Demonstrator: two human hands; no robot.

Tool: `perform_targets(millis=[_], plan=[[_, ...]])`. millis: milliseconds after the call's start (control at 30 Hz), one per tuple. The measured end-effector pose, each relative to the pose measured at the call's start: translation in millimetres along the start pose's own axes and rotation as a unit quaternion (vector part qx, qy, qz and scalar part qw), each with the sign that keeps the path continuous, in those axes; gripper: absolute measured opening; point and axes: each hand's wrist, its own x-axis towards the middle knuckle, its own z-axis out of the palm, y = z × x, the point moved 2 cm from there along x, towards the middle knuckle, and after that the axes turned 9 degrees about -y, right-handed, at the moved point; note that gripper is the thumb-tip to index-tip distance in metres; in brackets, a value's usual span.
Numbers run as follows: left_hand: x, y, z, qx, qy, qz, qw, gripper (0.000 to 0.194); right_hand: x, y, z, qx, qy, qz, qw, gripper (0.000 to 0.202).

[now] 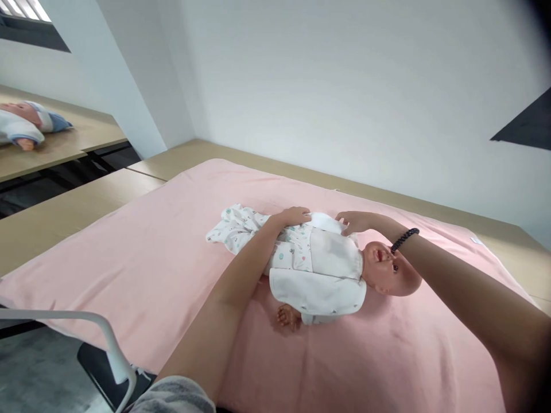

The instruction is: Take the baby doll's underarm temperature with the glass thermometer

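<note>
A baby doll (390, 269) lies on its back on a pink cloth (142, 258), its head to the right. It wears patterned white trousers (284, 252) and a white top whose near flap (318, 292) lies folded open toward me. My left hand (296, 215) is at the doll's far side near the waist, its fingers bent at the edge of the white cloth (325, 222). Close to the doll's far shoulder, my right hand (357, 221) has its thumb and fingers closed on the same white cloth. A dark beaded bracelet circles my right wrist, which passes above the doll's head.
Another doll (26, 123) in white and blue clothes lies on a wooden table (99, 129) at the far left. A white wall (322, 86) rises behind the table. A pale curved rail (99, 324) and a dark chair (97, 370) are at the lower left.
</note>
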Motion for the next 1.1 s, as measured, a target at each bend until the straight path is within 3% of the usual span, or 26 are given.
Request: perform_targets(millis=[233, 400, 500, 633, 700, 867, 1033, 1100], plan=[[-4, 4, 0.1, -0.036, 0.081, -0.003, 0.996, 0.025, -9, -4, -17, 0.019, 0.000, -0.020, 1.000, 0.026], [-23, 19, -22.9, -0.038, 0.095, 0.012, 0.995, 0.024, -35, -12, -23, 0.056, -0.001, -0.074, 0.996, 0.026], [-41, 28, -38.1, -0.031, 0.045, 0.021, 0.998, 0.028, -55, -21, -21, 0.076, -0.010, -0.099, 0.992, 0.029], [-60, 39, -48.3, 0.046, -0.054, 0.011, 0.997, 0.057, -83, -42, -17, 0.094, -0.011, -0.100, 0.990, 0.025], [-67, 44, -50.2, 0.097, -0.096, 0.021, 0.991, 0.061, -96, -52, -13, 0.098, -0.004, -0.094, 0.991, 0.023], [-91, 62, -52.8, 0.181, -0.141, 0.037, 0.973, 0.033, -111, -57, 7, 0.134, 0.010, -0.082, 0.987, 0.013], [-105, 77, -46.9, 0.198, -0.168, -0.024, 0.966, 0.014, -107, -49, 27, 0.071, 0.051, -0.158, 0.984, 0.020], [-105, 83, -42.8, 0.187, -0.197, -0.047, 0.961, 0.010, -107, -45, 34, 0.043, 0.060, -0.155, 0.985, 0.023]])
